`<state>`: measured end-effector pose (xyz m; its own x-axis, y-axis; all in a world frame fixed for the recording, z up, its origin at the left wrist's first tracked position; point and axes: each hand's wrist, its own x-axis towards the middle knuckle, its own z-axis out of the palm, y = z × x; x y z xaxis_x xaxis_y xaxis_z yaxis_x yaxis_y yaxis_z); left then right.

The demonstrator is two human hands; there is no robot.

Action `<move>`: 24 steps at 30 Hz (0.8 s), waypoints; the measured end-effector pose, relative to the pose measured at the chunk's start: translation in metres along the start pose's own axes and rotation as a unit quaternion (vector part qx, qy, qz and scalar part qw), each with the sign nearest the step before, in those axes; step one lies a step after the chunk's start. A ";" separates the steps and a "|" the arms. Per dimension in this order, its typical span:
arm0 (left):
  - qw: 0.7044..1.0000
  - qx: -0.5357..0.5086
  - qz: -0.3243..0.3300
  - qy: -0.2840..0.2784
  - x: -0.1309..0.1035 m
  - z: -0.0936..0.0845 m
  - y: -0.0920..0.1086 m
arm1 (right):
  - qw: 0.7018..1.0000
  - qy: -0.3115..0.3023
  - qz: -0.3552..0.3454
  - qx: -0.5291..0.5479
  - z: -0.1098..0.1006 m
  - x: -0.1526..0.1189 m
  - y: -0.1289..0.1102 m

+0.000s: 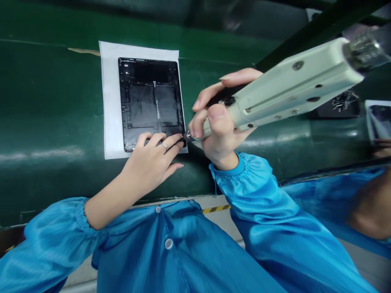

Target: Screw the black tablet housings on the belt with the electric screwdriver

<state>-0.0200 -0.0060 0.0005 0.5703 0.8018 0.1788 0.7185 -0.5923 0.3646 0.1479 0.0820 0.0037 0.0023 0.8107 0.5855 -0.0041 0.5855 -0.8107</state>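
A black tablet-like housing (146,106) lies open side up on a white sheet (111,122) on the green work surface. My left hand (152,156), with a ring on one finger, rests on the housing's near edge, fingers spread. My right hand (221,126) is wrapped round a pale electric screwdriver (290,85), held slanted. Its tip meets the housing's near right corner, beside my left fingertips. The exact contact point is too small to make out.
At the right is a dark tray (351,108) with small metal parts. Farther right, another white sheet (369,118) carries a dark item, near a co-worker's hand (383,148) and blue sleeve (324,199). A green beam (293,36) crosses the upper right.
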 end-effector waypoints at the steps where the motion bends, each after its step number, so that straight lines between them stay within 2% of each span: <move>1: 1.000 -0.005 -0.003 -0.003 0.001 -0.001 0.000 | 1.000 -0.005 0.008 -0.009 -0.001 -0.001 0.000; 5: 1.000 0.004 -0.003 -0.002 0.001 0.000 0.002 | 0.999 -0.012 0.020 -0.030 -0.003 -0.002 0.001; 11: 0.999 0.044 0.007 0.019 -0.001 0.004 0.003 | 0.998 -0.005 -0.008 0.067 0.001 -0.001 0.000; 14: 0.999 0.046 0.017 0.011 -0.001 -0.002 0.001 | 0.997 -0.018 -0.013 0.070 0.002 -0.002 0.001; 18: 0.999 0.027 0.043 -0.008 0.004 -0.012 -0.009 | 0.997 -0.031 0.000 0.072 0.005 -0.003 0.003; 24: 0.995 -0.074 0.043 -0.048 0.024 -0.020 -0.035 | 0.991 0.005 -0.056 0.120 0.010 0.002 0.009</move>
<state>-0.0389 0.0357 0.0105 0.6679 0.7328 0.1302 0.6021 -0.6348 0.4842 0.1382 0.0889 -0.0019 0.0261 0.7410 0.6710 -0.2419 0.6559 -0.7150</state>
